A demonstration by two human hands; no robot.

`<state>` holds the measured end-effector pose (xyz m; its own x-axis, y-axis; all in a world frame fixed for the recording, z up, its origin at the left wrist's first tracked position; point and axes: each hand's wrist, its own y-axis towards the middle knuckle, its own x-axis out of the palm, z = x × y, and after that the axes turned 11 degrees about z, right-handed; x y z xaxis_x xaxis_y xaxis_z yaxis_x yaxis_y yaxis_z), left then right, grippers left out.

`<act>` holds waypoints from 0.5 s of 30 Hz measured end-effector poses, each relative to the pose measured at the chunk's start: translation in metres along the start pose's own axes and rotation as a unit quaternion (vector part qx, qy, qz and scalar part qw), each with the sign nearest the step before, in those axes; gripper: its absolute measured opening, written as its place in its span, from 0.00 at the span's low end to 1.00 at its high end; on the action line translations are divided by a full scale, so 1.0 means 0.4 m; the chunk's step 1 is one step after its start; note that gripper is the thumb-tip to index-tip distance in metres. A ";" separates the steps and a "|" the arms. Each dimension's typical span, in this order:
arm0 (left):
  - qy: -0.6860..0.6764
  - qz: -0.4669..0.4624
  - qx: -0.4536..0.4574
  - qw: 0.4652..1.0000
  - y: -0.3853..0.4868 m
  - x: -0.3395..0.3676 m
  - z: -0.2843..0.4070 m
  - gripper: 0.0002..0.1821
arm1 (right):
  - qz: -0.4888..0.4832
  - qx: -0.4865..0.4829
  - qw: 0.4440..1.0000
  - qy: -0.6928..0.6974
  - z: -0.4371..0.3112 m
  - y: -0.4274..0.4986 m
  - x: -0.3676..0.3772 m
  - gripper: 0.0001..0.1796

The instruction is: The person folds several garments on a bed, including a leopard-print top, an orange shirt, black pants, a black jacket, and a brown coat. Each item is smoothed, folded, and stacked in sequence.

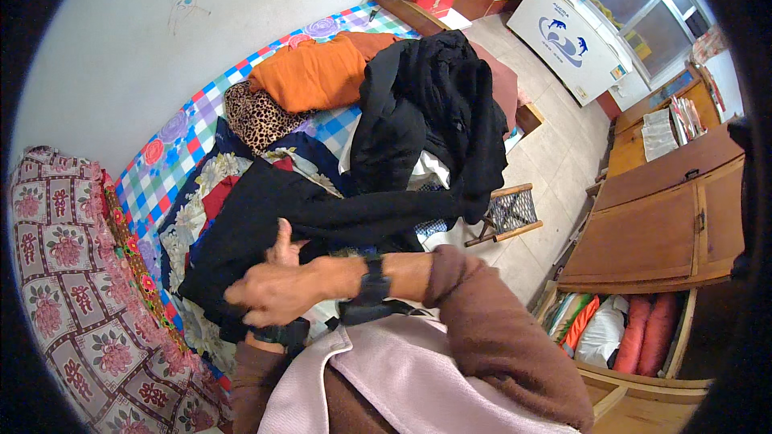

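A black garment (265, 205) lies spread before me, one long sleeve (392, 212) stretched to the right. My right hand (280, 292) crosses over to the left and rests on its lower part, fingers curled and slightly blurred. Behind it my left hand (286, 248) shows mainly a raised thumb against the black cloth; the rest is covered by the right hand. Whether either hand grips the fabric is not clear. Beneath the garment is a floral cloth (226, 166) with navy edges and red pieces. A heap of black clothing (434, 108) sits beyond the sleeve.
Orange clothing (313, 69) and a leopard-print cloth (259, 120) lie on the checked bed sheet (187, 117). Folded patterned bedding (66, 277) stands at left. To the right are a folding stool (509, 217), a wooden cabinet (651, 229) with a stuffed open compartment, and a white chest freezer (564, 42).
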<state>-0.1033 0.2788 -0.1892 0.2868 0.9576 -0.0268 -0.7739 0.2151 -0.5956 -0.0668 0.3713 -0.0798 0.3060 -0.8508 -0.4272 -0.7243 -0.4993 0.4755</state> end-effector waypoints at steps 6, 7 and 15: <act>-0.417 -0.024 0.109 0.902 -0.044 -0.078 0.156 0.25 | 0.245 0.358 0.897 -0.078 0.109 -0.390 -0.218 0.24; -0.432 -0.066 0.142 0.888 -0.053 -0.107 0.170 0.25 | 0.232 0.394 0.850 -0.261 0.125 -0.472 -0.242 0.27; -0.451 -0.055 0.223 0.863 -0.156 -0.223 0.287 0.23 | 0.119 0.321 0.792 -0.505 0.266 -0.604 -0.283 0.47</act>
<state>-0.1453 0.2021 -0.0574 -0.0270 0.6434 0.7650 -0.9679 0.1746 -0.1810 0.0079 0.6056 -0.2280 -0.3019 -0.1808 -0.9360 -0.9515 0.1177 0.2842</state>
